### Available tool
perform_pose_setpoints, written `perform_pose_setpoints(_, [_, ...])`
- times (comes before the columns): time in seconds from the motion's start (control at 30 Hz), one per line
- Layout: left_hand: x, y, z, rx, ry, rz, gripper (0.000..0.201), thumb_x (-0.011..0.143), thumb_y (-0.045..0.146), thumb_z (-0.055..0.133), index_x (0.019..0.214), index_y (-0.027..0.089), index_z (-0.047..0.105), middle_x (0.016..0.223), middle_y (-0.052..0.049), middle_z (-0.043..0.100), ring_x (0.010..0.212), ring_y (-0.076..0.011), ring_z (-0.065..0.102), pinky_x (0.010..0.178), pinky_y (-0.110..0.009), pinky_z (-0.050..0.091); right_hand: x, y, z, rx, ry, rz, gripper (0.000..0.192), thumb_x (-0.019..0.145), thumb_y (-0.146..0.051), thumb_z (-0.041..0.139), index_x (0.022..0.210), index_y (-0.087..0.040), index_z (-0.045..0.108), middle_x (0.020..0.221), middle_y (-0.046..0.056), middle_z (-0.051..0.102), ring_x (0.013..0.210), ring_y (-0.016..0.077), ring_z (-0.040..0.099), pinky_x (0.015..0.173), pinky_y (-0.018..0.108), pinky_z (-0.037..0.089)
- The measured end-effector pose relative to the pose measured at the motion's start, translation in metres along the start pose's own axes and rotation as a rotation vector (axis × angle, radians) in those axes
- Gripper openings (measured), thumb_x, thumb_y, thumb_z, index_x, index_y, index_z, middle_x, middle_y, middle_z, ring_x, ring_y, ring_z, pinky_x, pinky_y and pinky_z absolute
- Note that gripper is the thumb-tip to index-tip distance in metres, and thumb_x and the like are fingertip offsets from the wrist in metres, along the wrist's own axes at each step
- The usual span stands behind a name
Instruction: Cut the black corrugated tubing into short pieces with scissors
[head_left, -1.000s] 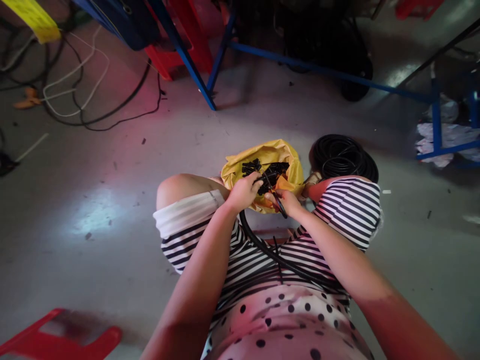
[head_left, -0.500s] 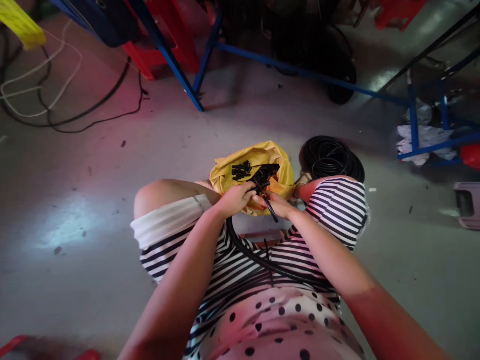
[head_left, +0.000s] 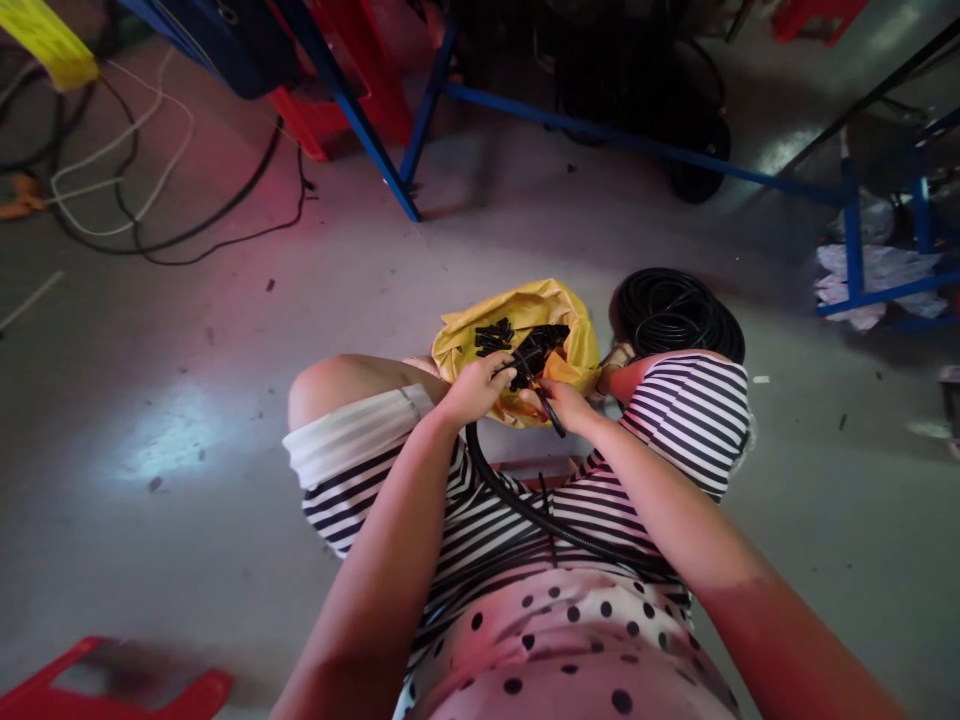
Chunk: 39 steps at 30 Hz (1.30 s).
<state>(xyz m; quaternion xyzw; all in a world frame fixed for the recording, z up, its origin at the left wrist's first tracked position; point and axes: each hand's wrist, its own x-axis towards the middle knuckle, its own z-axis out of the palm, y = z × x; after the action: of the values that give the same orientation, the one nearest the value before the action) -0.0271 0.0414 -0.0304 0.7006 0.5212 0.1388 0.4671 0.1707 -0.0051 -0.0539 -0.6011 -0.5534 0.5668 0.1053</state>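
Left hand (head_left: pixel 480 387) is closed around a black ribbed tube (head_left: pixel 525 513), which curves up from the striped lap to the fingers. Right hand (head_left: pixel 566 404) grips a dark-handled cutting tool (head_left: pixel 555 419), its blades close to the left fingertips; whether they touch the tube is too small to tell. Just beneath, a yellow bag (head_left: pixel 459 335) gapes between the legs, short black pieces (head_left: pixel 493 336) inside. Beyond the right knee lies a black coil (head_left: pixel 679 312) on the floor (head_left: pixel 360 270); farther off stand a blue frame (head_left: pixel 637 143) and a red stool (head_left: pixel 307 125).

- On my screen I see a grey floor (head_left: pixel 225 580) dotted with dark scraps (head_left: pixel 270 285).
- Pale glare (head_left: pixel 172 440) at left, reddish light above.
- Blue metal frame (head_left: pixel 637 145) across the top.
- Red stool (head_left: pixel 381 80) behind its left leg.
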Motion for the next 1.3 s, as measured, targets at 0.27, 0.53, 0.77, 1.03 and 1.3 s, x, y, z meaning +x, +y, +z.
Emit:
perform_pose_setpoints(0.27, [0.0, -0.003, -0.001, 0.029, 0.033, 0.006, 0.026, 0.09, 0.032, 0.048, 0.102, 0.019, 0.067, 0.091, -0.006, 0.074, 0.084, -0.0212, 0.066, 0.078, -0.032, 0.051, -0.001, 0.003, -0.001, 0.024, 0.01, 0.007, 0.054, 0.082, -0.073, 0.06, 0.079, -0.019, 0.059, 0.061, -0.001, 0.058, 0.058, 0.0151, 0.053, 0.058, 0.027, 0.039])
perform_pose_setpoints(0.53, [-0.002, -0.003, 0.005, 0.087, -0.085, 0.067, 0.025, 0.089, 0.029, 0.05, 0.098, 0.019, 0.071, 0.096, -0.008, 0.075, 0.089, -0.0235, 0.068, 0.081, -0.034, 0.051, -0.003, -0.002, -0.006, 0.024, -0.043, 0.057, 0.052, 0.08, -0.069, 0.068, 0.089, -0.018, 0.062, 0.075, 0.001, 0.063, 0.071, 0.0162, 0.059, 0.064, 0.025, 0.043])
perform_pose_setpoints(0.77, [-0.001, 0.001, 0.005, 0.021, -0.062, 0.05, 0.023, 0.088, 0.028, 0.05, 0.093, 0.018, 0.07, 0.089, -0.006, 0.074, 0.082, -0.0209, 0.067, 0.078, -0.031, 0.051, -0.002, -0.003, -0.008, -0.02, -0.03, 0.04, 0.051, 0.083, -0.07, 0.064, 0.085, -0.019, 0.061, 0.07, 0.001, 0.061, 0.071, 0.0185, 0.059, 0.067, 0.028, 0.045])
perform_pose_setpoints(1.03, [-0.003, 0.001, -0.002, -0.113, -0.024, -0.008, 0.025, 0.089, 0.037, 0.05, 0.087, 0.017, 0.064, 0.075, -0.002, 0.066, 0.07, -0.0166, 0.061, 0.067, -0.028, 0.048, 0.001, -0.006, -0.012, -0.072, 0.073, 0.005, 0.049, 0.077, -0.068, 0.072, 0.073, -0.02, 0.062, 0.064, 0.003, 0.059, 0.065, 0.019, 0.056, 0.063, 0.029, 0.04])
perform_pose_setpoints(1.3, [0.001, -0.005, 0.01, -0.158, -0.1, -0.115, 0.023, 0.088, 0.035, 0.051, 0.073, 0.019, 0.057, 0.065, -0.001, 0.061, 0.062, -0.0163, 0.057, 0.062, -0.029, 0.046, 0.006, 0.0, -0.012, -0.103, 0.077, 0.099, 0.051, 0.071, -0.07, 0.077, 0.069, -0.021, 0.062, 0.058, 0.001, 0.056, 0.06, 0.0191, 0.055, 0.06, 0.03, 0.039])
